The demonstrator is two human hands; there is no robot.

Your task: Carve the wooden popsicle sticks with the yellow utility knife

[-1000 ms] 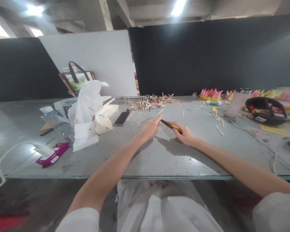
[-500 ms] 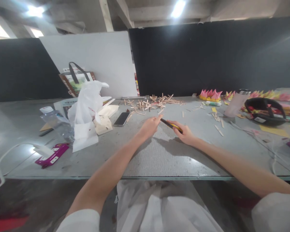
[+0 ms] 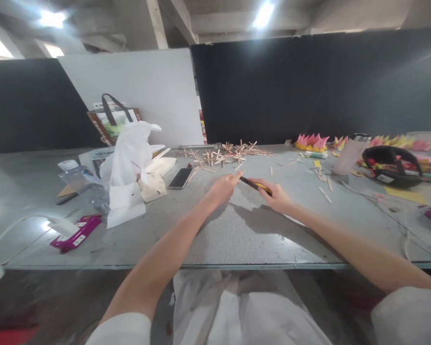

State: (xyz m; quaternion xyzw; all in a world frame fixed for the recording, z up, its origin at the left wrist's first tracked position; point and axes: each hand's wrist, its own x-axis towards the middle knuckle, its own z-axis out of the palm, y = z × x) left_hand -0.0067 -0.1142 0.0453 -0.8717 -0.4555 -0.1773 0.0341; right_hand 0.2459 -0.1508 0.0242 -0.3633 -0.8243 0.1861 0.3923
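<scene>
Shifted slightly rightward since a second ago, the right hand (image 3: pixel 278 197) grips a black-and-yellow utility knife (image 3: pixel 250 183) between the front and back edges of the table (image 3: pixel 219 247), beside the left hand (image 3: pixel 221 189), whose hold I cannot tell.

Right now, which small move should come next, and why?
Probably ease the left hand slightly back: the black-and-yellow tool in the right hand points towards it, the tip close by. Whether the left hand pinches anything is too blurred to tell.
</scene>
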